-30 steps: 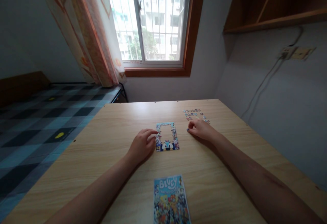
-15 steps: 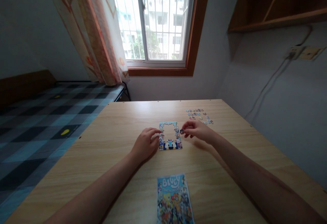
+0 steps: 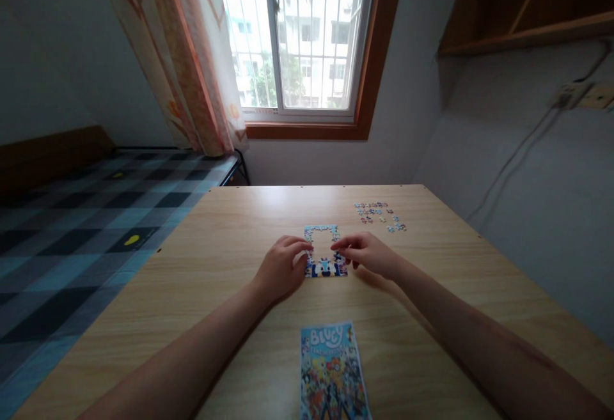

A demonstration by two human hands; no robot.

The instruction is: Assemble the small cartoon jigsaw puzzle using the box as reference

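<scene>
A small, partly built jigsaw point(image 3: 325, 268) lies mid-table: a colourful rectangular border with a bare middle. My left hand point(image 3: 281, 268) rests curled against its left edge, fingertips touching the border. My right hand point(image 3: 367, 254) is at its right edge, fingers pinched together over the frame; the piece seen in them a moment ago is too small to make out. Several loose pieces point(image 3: 380, 213) lie scattered further back to the right.
A printed picture card reading "Bluey" point(image 3: 332, 372) lies near the front edge of the wooden table point(image 3: 230, 247). A bed with a checked blue cover point(image 3: 71, 215) stands to the left, a window and curtain behind, a wall with cable to the right.
My right hand picked a piece from beside the loose pile and moved left to the jigsaw's right edge. My left hand stayed at the left edge. The view shifted slightly.
</scene>
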